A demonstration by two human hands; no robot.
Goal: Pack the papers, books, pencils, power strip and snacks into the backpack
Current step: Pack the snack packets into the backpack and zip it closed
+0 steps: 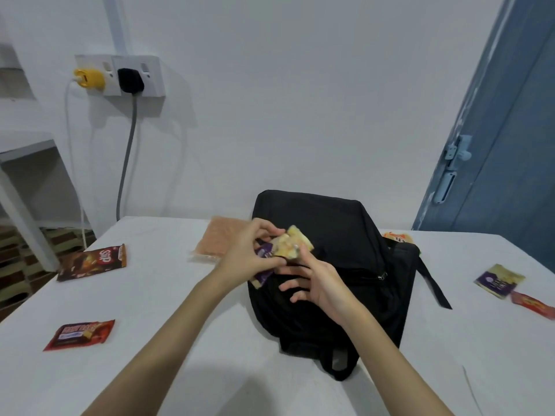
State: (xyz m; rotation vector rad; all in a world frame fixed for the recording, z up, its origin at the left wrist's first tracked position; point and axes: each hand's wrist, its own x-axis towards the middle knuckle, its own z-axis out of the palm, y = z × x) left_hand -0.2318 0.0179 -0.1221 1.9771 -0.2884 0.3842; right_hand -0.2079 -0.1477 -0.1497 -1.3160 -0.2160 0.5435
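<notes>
I see a purple-and-yellow snack packet (285,250) held up just above the front of the black backpack (327,277), which stands near the middle of the white table (168,298). My left hand (249,253) curls around the packet's left side, fingers over the top and thumb below, so it grips the wrapper. My right hand (315,283) sits under and to the right of it; the thumb presses up against the packet's lower edge, while the other fingers spread loosely toward the backpack's front pocket, and I cannot tell whether they touch the fabric.

A zipper pull (382,276) shows on the backpack's right side, and a strap (435,283) trails off toward the right. Behind the bag on the right an orange packet (396,237) peeks out. To the left of the bag, near the wall, lies a clear pack with pinkish-brown contents (213,244). Further left rest a brown chip bag (93,261) and, nearer me, a red chocolate bag (79,334). Well apart on the right lie another purple-and-gold packet (498,279) and, just beside it, a red wrapper (533,304).
</notes>
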